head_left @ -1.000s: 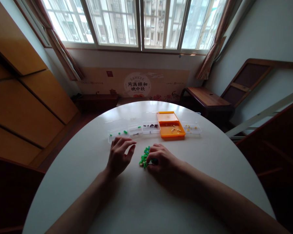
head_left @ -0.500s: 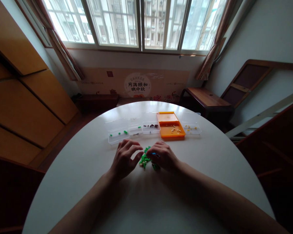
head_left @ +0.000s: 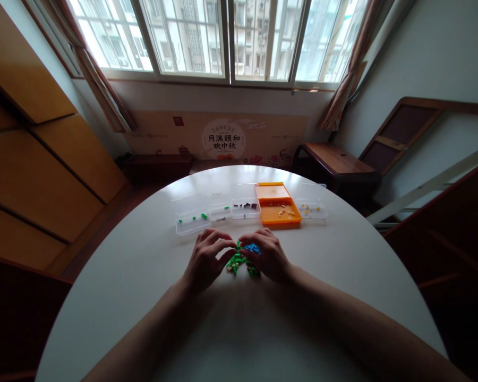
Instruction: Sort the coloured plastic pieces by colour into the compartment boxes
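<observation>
My left hand (head_left: 209,259) is curled over the left side of a small heap of green toy bricks (head_left: 236,261), thumb and forefinger pinched together. Facing it from the right, my right hand (head_left: 269,253) has its fingers bent the same way, the tips nearly meeting those of the left. A small green brick (head_left: 238,245) shows between both sets of fingertips. Blue bricks (head_left: 252,248) lie under the right hand, partly covered by its fingers. Below that hand is a darker cluster of green and brown pieces (head_left: 253,270), partly in shadow.
Beyond the hands, open boxes stand in a row on the round white table (head_left: 143,254): a clear box (head_left: 189,228) with green pieces, another clear box (head_left: 246,214) with dark pieces, an orange box (head_left: 281,223) with pale pieces, and a clear box (head_left: 314,213) with yellow pieces.
My left thumb and forefinger have closed together and moved right toward the right fingertips. The right fingers have shifted a little, uncovering more of the blue bricks.
</observation>
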The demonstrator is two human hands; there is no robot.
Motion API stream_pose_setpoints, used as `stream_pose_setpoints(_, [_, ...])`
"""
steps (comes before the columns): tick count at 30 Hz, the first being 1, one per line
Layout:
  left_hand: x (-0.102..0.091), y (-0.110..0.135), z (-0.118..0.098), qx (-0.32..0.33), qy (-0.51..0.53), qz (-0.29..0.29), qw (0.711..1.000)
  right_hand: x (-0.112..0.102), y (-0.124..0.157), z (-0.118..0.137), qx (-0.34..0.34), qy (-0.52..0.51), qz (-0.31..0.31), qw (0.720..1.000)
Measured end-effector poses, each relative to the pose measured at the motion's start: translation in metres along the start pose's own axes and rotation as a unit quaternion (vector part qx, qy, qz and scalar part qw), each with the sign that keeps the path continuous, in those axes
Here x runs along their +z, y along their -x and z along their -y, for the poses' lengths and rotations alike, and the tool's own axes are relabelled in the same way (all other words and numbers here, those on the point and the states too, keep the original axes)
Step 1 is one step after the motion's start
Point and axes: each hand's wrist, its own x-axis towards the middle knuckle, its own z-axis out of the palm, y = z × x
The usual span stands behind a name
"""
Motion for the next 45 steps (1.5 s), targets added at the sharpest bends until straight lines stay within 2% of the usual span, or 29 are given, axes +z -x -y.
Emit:
stream_pose_setpoints(6, [-0.001, 0.000, 0.008, -0.045, -0.041, -0.037, 0.997, 0.002, 0.003, -0.004, 0.034, 0.023, 0.016, 0.999])
stream_pose_setpoints(9, [-0.003, 0.001, 0.021, -0.108, -0.093, -0.111, 0.984, 0.002, 0.005, -0.006, 0.033, 0.018, 0.016, 0.999])
stream_pose_setpoints(12, [-0.004, 0.004, 0.043, -0.191, -0.142, -0.188, 0.953, 0.000, 0.006, -0.007, 0.028, 0.015, -0.003, 0.999])
stream_pose_setpoints(16, [-0.007, 0.008, 0.065, -0.256, -0.154, -0.210, 0.931, -0.002, 0.007, -0.008, 0.021, 0.022, -0.016, 0.999])
stream_pose_setpoints(19, [-0.009, 0.007, 0.061, -0.245, -0.147, -0.211, 0.935, -0.003, 0.007, -0.009, 0.029, 0.029, -0.020, 0.999])
stream_pose_setpoints(24, [-0.011, 0.002, 0.035, -0.159, -0.108, -0.138, 0.972, -0.001, 0.005, -0.008, 0.041, 0.044, -0.012, 0.998])
stream_pose_setpoints(27, [-0.012, 0.001, 0.023, -0.099, -0.038, -0.044, 0.993, 0.000, 0.003, -0.006, 0.040, 0.053, -0.004, 0.998])
stream_pose_setpoints(30, [-0.013, 0.001, 0.015, -0.055, 0.019, 0.069, 0.996, 0.000, 0.002, -0.005, 0.040, 0.058, -0.002, 0.998])
stream_pose_setpoints(33, [-0.014, 0.002, 0.011, -0.035, 0.035, 0.143, 0.989, 0.000, 0.001, -0.005, 0.045, 0.061, 0.009, 0.997])
stream_pose_setpoints(37, [-0.015, 0.002, 0.008, -0.022, 0.020, 0.176, 0.984, 0.000, 0.002, -0.005, 0.049, 0.062, 0.017, 0.997])
stream_pose_setpoints(45, [-0.015, 0.001, 0.008, -0.024, 0.019, 0.170, 0.985, -0.001, 0.000, -0.003, 0.040, 0.061, 0.032, 0.997])
